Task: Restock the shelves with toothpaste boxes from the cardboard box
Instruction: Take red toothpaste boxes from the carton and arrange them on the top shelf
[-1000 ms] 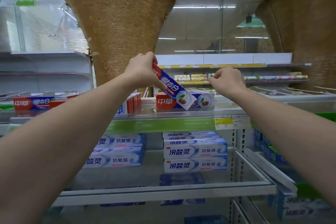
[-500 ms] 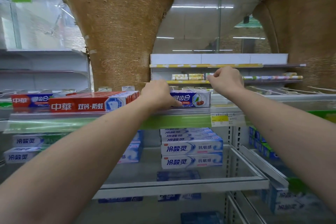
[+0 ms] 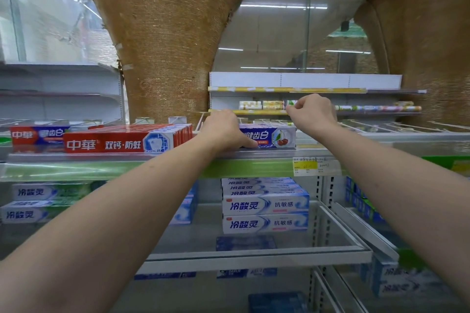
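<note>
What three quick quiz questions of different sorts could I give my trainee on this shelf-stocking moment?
1. True or false: the left hand rests on the blue-and-white cherry toothpaste box lying on the top glass shelf.
2. Which colour is the price tag on the shelf edge? A) yellow B) pink C) black
3. Fill in: the right hand has its fingers ____.

Key: 1 true; 2 A; 3 curled.
</note>
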A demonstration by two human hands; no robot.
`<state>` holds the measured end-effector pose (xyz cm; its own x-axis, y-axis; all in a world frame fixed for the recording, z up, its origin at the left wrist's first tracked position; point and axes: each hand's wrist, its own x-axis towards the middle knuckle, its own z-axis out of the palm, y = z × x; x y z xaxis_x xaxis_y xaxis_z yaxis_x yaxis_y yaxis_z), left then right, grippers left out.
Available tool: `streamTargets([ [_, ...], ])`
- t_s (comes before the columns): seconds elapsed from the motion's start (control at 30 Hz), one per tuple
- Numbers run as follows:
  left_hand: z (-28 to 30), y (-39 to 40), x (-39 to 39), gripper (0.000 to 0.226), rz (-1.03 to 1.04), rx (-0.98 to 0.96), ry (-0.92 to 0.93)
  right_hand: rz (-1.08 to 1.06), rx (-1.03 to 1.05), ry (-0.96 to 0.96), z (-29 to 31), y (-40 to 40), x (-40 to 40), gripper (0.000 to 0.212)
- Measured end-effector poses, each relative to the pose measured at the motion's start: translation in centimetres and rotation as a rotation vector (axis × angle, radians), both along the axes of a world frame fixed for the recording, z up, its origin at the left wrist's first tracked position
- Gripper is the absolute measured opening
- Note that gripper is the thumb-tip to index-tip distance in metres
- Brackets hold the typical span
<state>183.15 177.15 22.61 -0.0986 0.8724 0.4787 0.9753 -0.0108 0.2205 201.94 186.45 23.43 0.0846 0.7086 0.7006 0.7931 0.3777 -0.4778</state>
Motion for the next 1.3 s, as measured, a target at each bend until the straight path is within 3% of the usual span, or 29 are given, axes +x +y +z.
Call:
streamTargets([
  [0.4,0.0,0.9,0.1,0.067,0.03,0.029,-0.074,0.059,-0.001,-0.041,-0.1,-0.2,-0.8,0.031],
  [0.6,0.3,1.2,0.1,0.076,0.118,-0.013,0.03,0.105,0.046,-0.134,0.5,-1.2,-2.0,0.029],
  [0.9,2.9,-1.5,-2.0,0.057,0.289,0.337,-0.002,0.268,0.05,-0.23,1.2,-3.1,-5.5,0.026],
  [1.07,3.2,-5.1,-4.9,0.05,0.402,0.392,0.002,0.4,0.124,-0.252,1.7,-5.2,-9.3,0.024],
  [1.3,2.2,-12.0,-9.5,0.05,0.607,0.382,0.016,0.64,0.262,-0.283,1.9,-10.0,-16.7,0.038],
])
